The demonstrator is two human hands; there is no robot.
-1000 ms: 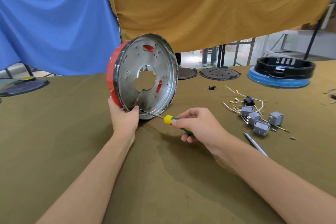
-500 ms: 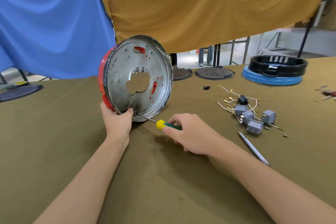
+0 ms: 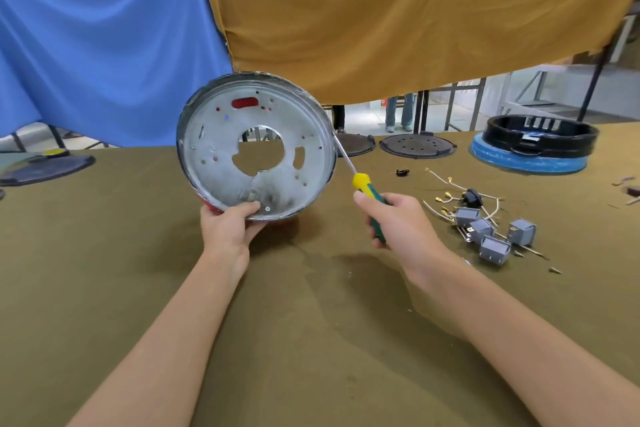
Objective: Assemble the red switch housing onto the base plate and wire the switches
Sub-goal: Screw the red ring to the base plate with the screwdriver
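Left hand (image 3: 231, 231) grips the bottom rim of the plate (image 3: 256, 146), holding it upright on the bench (image 3: 311, 340) near the middle, with the red housing (image 3: 211, 209) peeking out behind. Right hand (image 3: 398, 225) is wrapped round the screwdriver (image 3: 367, 194), tip up by the plate's right rim. Grey switches (image 3: 488, 232) and wires (image 3: 446, 184) sit toward the right edge.

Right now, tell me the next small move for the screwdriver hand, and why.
Probably bring the screwdriver tip back down to the screw near the base plate bottom edge. The right hand holds the tool pointing up beside the rim, off any screw, while the left hand steadies the plate upright.
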